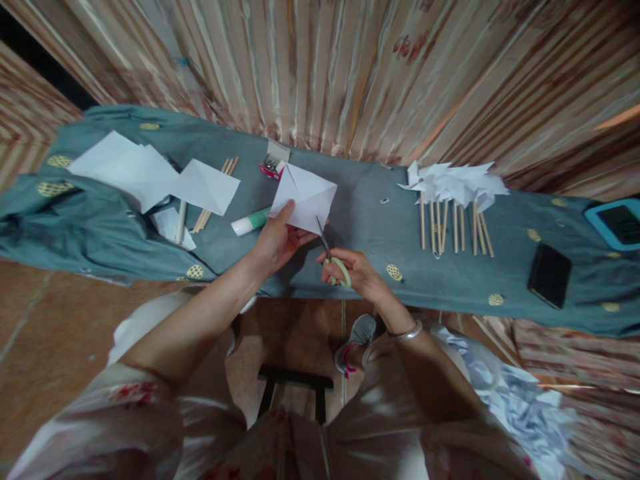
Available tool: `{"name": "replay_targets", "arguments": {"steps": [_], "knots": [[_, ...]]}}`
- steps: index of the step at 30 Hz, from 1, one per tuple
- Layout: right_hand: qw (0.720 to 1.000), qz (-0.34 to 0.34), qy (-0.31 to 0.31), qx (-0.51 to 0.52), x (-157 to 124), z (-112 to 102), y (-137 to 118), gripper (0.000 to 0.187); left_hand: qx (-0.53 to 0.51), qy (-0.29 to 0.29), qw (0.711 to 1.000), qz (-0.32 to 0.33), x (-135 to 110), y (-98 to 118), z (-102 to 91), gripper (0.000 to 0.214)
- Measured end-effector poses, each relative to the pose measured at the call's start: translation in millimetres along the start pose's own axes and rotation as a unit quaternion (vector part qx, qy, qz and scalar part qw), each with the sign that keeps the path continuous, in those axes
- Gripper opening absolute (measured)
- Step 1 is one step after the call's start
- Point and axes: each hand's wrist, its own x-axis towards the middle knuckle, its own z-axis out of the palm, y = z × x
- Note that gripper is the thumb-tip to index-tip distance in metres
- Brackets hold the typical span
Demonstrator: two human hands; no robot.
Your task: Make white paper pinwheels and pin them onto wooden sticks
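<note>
My left hand (277,239) pinches the lower edge of a white square of paper (306,196), creased along its diagonals, and holds it above the blue-grey cloth. My right hand (350,267) grips small scissors (333,257) with pale green handles. Their blades point up into the paper's lower right edge. A green and white glue stick (251,222) lies just left of my left hand.
The blue-grey cloth (370,220) covers a long surface. Loose white sheets (135,170) and wooden sticks (216,193) lie left. Several paper pinwheels on sticks (455,200) lie right, beside a black phone (549,275) and a blue-framed tablet (617,223). A small box of pins (271,165) sits behind the paper.
</note>
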Motion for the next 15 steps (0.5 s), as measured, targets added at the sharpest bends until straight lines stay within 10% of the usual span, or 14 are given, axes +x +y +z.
{"name": "replay_targets", "arguments": {"steps": [15], "knots": [[1.0,0.01,0.005,-0.005,1.2,2.0,-1.6,0.047,-0.004,0.006,1.0,0.002,-1.6,0.8,0.3,0.035]]}}
